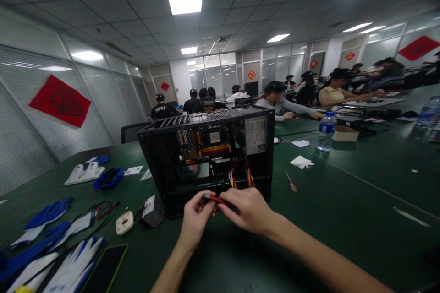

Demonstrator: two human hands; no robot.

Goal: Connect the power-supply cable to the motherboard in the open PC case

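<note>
An open black computer case [209,155] stands on the green table [343,206], its motherboard and power supply showing. Just in front of its lower edge, my left hand [195,219] and my right hand [248,210] meet. Both pinch a thin red cable with a dark connector [213,198] held between them. Yellow, red and black wires [240,177] hang out of the case right behind my right hand.
A screwdriver [290,182] lies right of the case, near white paper scraps and a water bottle [326,132]. Left of the case lie several blue-and-white gloves [51,219], a phone [106,268], a small white device [124,222] and a dark part [152,210]. Several people sit at the far tables.
</note>
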